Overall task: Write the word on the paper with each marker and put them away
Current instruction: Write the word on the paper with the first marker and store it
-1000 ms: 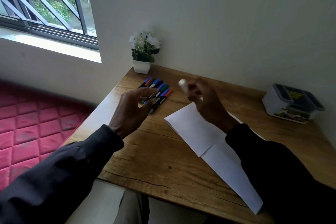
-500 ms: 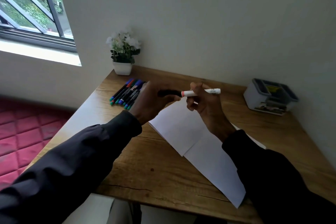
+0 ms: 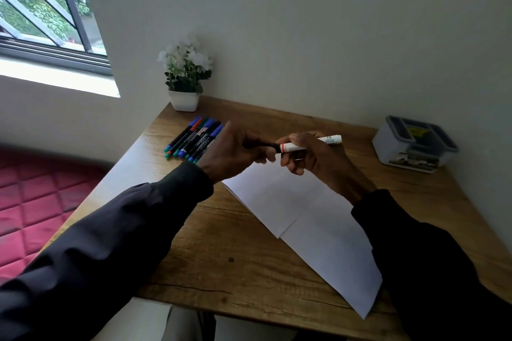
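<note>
White paper [image 3: 302,219] lay nearest you on the wooden desk [image 3: 221,260], running from the desk's 5 o'clock edge up toward its middle, blank where it showed. Above its far end you held a white marker [image 3: 307,144] level in the air: your right hand [image 3: 313,156] was wrapped round the barrel, your left hand [image 3: 235,152] pinched the dark cap end at its 9 o'clock. Beyond your left hand, at about 10 o'clock, the other markers [image 3: 194,138] lay bunched side by side, caps on. Over at 2 o'clock sat a grey organiser tray [image 3: 412,144]. Farthest back, at 11 o'clock against the wall, stood a potted white-flowered plant [image 3: 185,77].
</note>
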Motion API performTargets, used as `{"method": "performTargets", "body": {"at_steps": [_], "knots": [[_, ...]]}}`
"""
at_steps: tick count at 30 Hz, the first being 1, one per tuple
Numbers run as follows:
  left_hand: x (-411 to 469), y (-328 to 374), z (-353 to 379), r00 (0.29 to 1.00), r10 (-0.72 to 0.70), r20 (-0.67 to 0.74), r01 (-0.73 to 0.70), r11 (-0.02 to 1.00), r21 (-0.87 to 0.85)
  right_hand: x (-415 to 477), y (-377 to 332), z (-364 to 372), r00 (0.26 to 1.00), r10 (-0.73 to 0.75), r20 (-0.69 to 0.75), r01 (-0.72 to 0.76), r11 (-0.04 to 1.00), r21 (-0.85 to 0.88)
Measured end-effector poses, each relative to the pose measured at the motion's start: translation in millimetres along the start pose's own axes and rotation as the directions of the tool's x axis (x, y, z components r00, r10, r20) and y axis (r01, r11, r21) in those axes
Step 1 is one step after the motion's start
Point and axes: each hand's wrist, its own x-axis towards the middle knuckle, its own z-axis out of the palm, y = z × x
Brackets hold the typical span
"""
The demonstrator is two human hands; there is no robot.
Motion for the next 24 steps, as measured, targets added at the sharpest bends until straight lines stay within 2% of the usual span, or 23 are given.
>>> {"method": "performTargets", "body": {"at_steps": [5,7,9,11,14,17,21,24], "knots": [[4,0,-6,0.998,-0.045,0.047,0.044,0.999,0.026,0,-7,-9,0.995,-0.003,0.095,0.004,1.0,-0.014],[-1,-15,-21,0.991,-0.127,-0.031,0.127,0.992,0.0,-9,-21,-26,0.999,0.006,0.053,-0.008,0.999,0.037],[-8,-27,-34,0.978,-0.202,-0.057,0.196,0.976,-0.092,-17,-31,-46,0.999,0.013,-0.047,-0.01,0.998,0.068],[-13,-27,-32,0.977,-0.211,-0.028,0.205,0.967,-0.152,-21,-25,-51,0.996,0.023,-0.082,-0.014,0.994,0.111],[-2,-23,-18,0.98,-0.18,-0.084,0.167,0.975,-0.147,-15,0,-35,0.997,0.0,-0.078,0.011,0.99,0.144],[12,-27,-13,0.98,-0.189,-0.059,0.187,0.982,-0.035,-12,26,-23,0.993,-0.012,-0.12,0.028,0.991,0.13],[15,-39,-9,0.984,-0.132,0.116,0.097,0.96,0.264,-15,48,-23,0.981,-0.005,-0.193,0.033,0.989,0.142],[14,-45,-8,0.967,-0.188,0.172,0.139,0.956,0.26,-18,51,-29,0.983,-0.024,-0.182,0.047,0.992,0.119]]}}
